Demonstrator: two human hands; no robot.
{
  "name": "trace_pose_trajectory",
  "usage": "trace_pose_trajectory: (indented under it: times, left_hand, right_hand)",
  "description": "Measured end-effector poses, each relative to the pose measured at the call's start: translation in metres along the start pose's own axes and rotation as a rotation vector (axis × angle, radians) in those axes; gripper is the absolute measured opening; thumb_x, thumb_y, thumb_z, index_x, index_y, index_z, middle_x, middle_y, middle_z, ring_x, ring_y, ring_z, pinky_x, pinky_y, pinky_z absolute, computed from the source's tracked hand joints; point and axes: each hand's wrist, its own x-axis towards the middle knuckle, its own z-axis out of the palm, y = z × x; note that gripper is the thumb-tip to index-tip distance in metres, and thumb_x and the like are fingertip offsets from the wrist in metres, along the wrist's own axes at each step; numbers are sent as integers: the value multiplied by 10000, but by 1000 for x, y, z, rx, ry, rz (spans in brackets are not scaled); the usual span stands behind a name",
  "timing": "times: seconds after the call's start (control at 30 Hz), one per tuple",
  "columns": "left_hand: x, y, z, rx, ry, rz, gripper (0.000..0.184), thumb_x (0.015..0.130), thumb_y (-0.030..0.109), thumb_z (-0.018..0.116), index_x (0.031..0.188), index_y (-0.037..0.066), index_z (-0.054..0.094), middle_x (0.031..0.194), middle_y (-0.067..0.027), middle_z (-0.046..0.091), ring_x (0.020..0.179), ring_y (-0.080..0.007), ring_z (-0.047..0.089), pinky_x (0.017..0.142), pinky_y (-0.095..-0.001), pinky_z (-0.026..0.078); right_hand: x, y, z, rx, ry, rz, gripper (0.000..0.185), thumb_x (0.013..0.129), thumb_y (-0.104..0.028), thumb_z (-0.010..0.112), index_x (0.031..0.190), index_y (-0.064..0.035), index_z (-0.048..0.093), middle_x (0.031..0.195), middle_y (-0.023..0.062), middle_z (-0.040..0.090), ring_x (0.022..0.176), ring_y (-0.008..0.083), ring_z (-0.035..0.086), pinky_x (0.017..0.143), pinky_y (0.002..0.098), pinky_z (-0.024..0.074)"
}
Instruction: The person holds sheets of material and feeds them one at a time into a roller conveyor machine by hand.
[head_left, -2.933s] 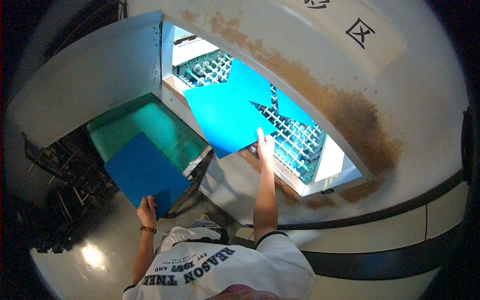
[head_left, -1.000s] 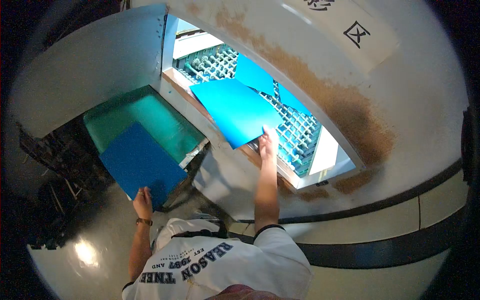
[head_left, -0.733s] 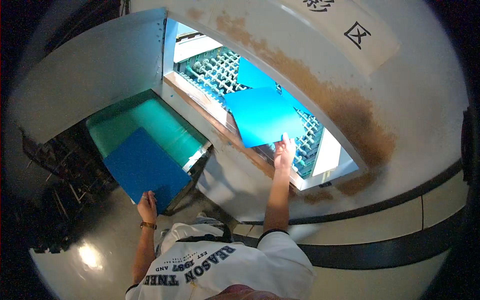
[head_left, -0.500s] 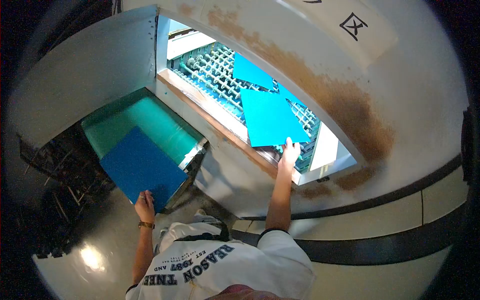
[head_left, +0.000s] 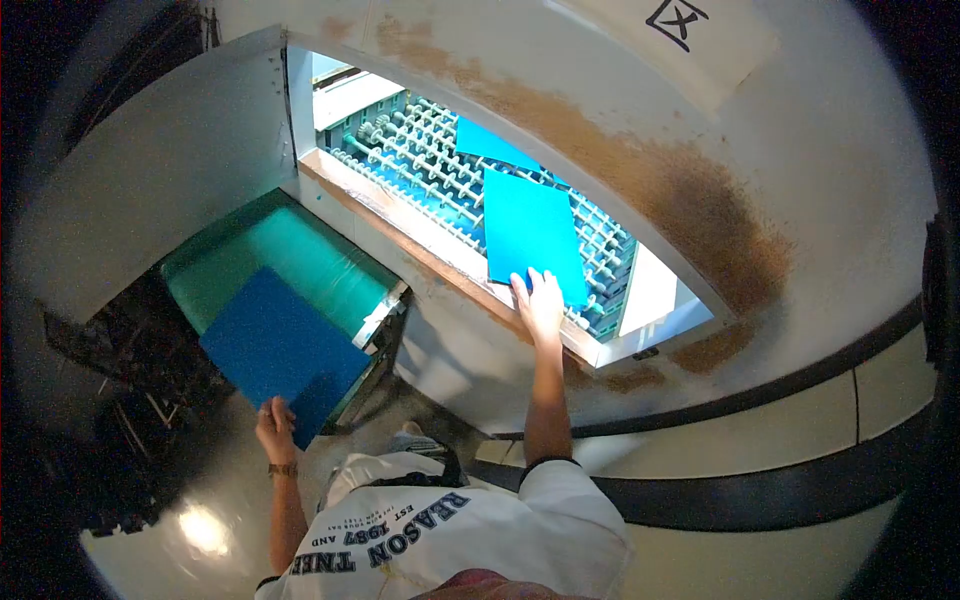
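My left hand point(head_left: 275, 430) grips the lower edge of a dark blue sheet point(head_left: 285, 350), which lies partly over a green surface point(head_left: 290, 245). My right hand point(head_left: 541, 305) reaches into the lit opening, its fingers spread on the near edge of a bright blue sheet point(head_left: 530, 230). That sheet lies on rows of white rollers point(head_left: 430, 175). Behind it, another bright blue sheet point(head_left: 490, 144) is partly hidden by the upper rim of the opening.
A pale machine cover point(head_left: 640, 130) with brown stains curves over the opening. Along the near side runs a brown-edged ledge point(head_left: 400, 228). A grey panel point(head_left: 170, 160) rises at the left, above dark clutter point(head_left: 120, 370).
The bright blue sheet in the opening has turned and come down onto the rollers. My right hand has shifted left and its fingers have spread. The sheet behind has moved further under the rim.
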Motion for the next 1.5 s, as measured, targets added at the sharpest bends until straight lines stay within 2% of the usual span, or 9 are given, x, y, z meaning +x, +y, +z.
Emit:
trace_pose_trajectory:
  times: [0.43,0.53,0.7,0.87,0.97,1.07,1.17,1.27,1.5]
  left_hand:
    - [-24,-67,-29,463,124,-108,498,812,447,544,624,-12,497,495,-112,467,452,-193,488,439,-326,380]
    - [-19,-39,-36,385,194,-285,503,810,448,547,598,-6,499,487,-110,462,450,-180,490,427,-334,380]
    - [-8,-24,-61,175,68,-481,431,808,426,566,577,68,497,507,-7,484,436,-114,465,388,-277,349]
    - [-11,29,-43,-174,108,-420,361,808,385,587,595,114,482,511,34,460,399,-62,399,364,-224,296]
    - [-18,47,-27,-215,71,-397,354,807,369,596,582,126,469,504,41,450,388,-53,383,358,-215,284]
    - [-24,34,-20,-123,-22,-326,411,824,402,564,533,141,438,479,47,426,384,-55,382,354,-215,274]
    - [-21,38,-10,-371,6,-376,459,882,430,446,545,118,436,465,15,417,394,-68,398,366,-223,274]
    - [-9,34,-7,-448,-2,-297,426,897,401,428,605,93,466,484,-14,449,404,-80,421,375,-231,306]
    - [31,-17,15,-6,-148,-156,383,895,341,459,679,31,519,516,-51,523,407,-109,471,390,-255,377]
  right_hand:
    - [17,7,6,303,341,-41,301,809,-239,572,941,31,591,1053,221,544,1034,350,476,917,402,345]
    - [-1,-27,-19,750,400,17,201,880,-116,486,946,54,569,905,118,606,823,177,576,756,277,462]
    - [-65,-78,-19,1001,-619,-106,334,897,-296,447,924,5,591,797,113,628,673,164,610,634,276,488]
    - [-146,-147,34,1503,-1743,130,527,888,-458,380,1103,9,498,1011,156,582,926,225,578,820,350,457]
    - [-168,-171,80,1802,-1508,636,480,887,-376,442,1183,2,423,1127,146,518,1020,243,522,868,379,424]
    - [-166,-154,149,1686,-1078,162,432,850,-248,545,1191,-17,415,1172,115,487,1051,249,487,881,394,410]
    - [-117,-194,62,1965,-1052,607,337,815,-130,581,1117,-16,484,1080,67,554,929,217,545,772,333,447]
    - [-79,-169,61,1693,-744,259,307,804,-132,596,1084,-46,505,1045,54,561,891,196,544,765,308,443]
    - [28,-157,-10,2178,-498,443,288,838,-126,550,1105,-54,470,1121,83,519,1010,199,507,827,347,432]
